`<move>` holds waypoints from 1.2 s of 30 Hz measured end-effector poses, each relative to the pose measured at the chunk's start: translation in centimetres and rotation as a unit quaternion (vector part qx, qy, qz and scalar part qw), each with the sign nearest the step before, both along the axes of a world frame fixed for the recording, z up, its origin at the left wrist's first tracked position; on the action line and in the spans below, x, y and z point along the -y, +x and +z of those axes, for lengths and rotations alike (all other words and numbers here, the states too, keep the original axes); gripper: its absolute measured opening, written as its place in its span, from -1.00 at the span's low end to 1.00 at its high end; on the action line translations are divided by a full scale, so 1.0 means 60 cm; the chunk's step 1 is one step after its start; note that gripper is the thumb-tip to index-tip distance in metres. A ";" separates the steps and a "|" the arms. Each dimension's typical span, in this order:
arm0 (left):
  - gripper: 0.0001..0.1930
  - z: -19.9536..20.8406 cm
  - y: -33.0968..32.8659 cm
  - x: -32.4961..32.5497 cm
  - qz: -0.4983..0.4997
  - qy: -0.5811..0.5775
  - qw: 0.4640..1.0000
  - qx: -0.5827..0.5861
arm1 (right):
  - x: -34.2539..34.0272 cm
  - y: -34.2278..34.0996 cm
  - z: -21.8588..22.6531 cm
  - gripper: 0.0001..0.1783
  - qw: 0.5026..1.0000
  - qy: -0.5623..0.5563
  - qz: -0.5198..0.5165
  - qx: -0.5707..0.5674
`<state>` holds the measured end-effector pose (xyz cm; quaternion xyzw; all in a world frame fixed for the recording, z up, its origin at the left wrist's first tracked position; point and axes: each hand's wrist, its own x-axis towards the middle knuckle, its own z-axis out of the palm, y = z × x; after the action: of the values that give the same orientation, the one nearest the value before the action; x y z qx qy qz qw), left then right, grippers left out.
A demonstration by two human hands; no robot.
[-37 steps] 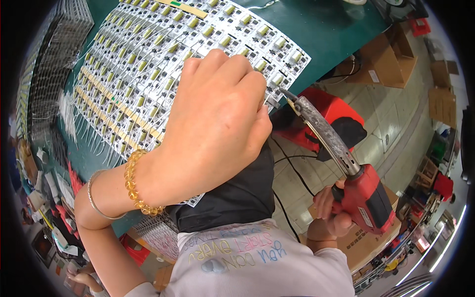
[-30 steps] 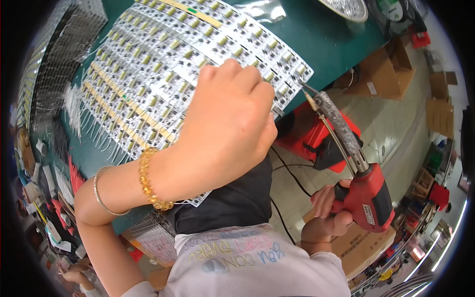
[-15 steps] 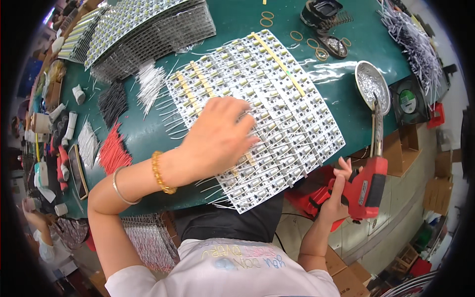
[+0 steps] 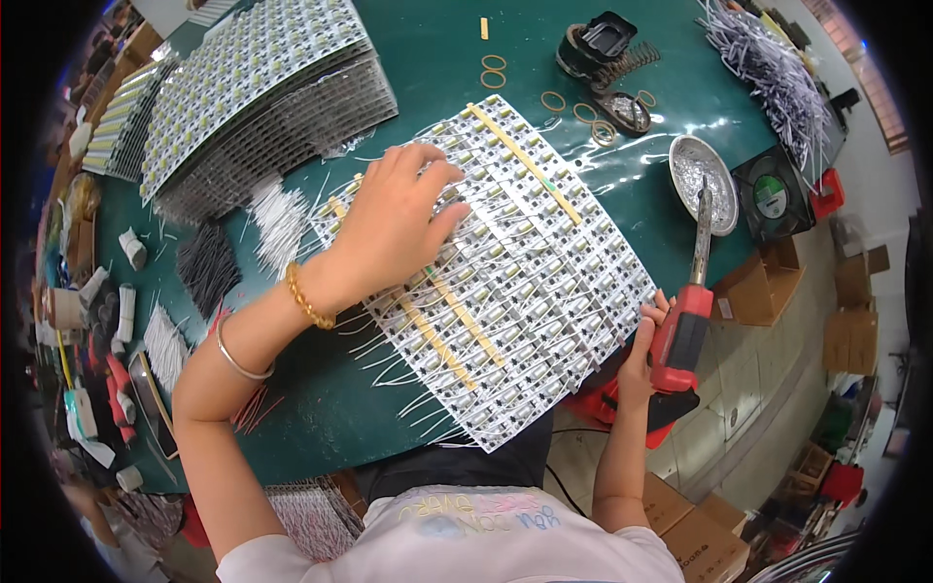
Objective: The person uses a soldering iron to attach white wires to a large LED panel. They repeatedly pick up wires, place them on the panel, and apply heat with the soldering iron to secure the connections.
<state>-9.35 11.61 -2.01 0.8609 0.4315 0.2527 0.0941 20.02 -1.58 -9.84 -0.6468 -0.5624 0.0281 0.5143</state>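
Observation:
Across the middle of the table lies a white sheet of small circuit boards [image 4: 544, 282], with yellow tape strips and many thin white wires on it. Above its left part hovers my left hand [image 4: 394, 214], its bent fingers apart and nothing visible between them. My right hand [image 4: 637, 360] is at the sheet's lower right corner, wrapped round a red and black soldering gun [image 4: 680, 340]; its fingertips come close to the sheet's edge. The gun's metal tip points up into an oval dish [image 4: 685, 160] of shiny solder. Part of the right hand's grip is hidden behind the gun.
Stacked board sheets [image 4: 282, 97] stand at the back left. Bundles of black wires [image 4: 207, 267], white wires [image 4: 279, 223] and red wires [image 4: 258, 408] lie to the left. Rubber bands [image 4: 494, 70], a black holder with a spring [image 4: 603, 53] and a small fan [image 4: 773, 194] are farther back.
My left hand has moved up and left over the sheet, uncovering two tape strips. My right hand and the soldering gun have shifted nearer the sheet and the dish. The view has shifted too.

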 end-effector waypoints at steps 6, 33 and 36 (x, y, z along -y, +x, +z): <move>-0.74 -0.009 0.003 -0.029 -0.001 -0.003 1.000 0.001 | -0.012 -0.011 -0.005 -0.87 1.000 0.005 -0.028 0.008; -0.71 0.040 -0.067 -0.021 0.004 0.002 0.999 -0.053 | -0.014 -0.013 -0.020 -0.89 0.995 0.003 -0.046 0.089; -0.73 0.052 -0.080 -0.023 0.046 0.028 0.997 -0.059 | -0.006 -0.006 -0.031 -0.89 0.995 -0.010 -0.046 0.090</move>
<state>-14.18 13.00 1.13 0.8558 0.4682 0.2175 0.0330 19.65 -1.21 -11.70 -0.6772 -0.5753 -0.0483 0.4561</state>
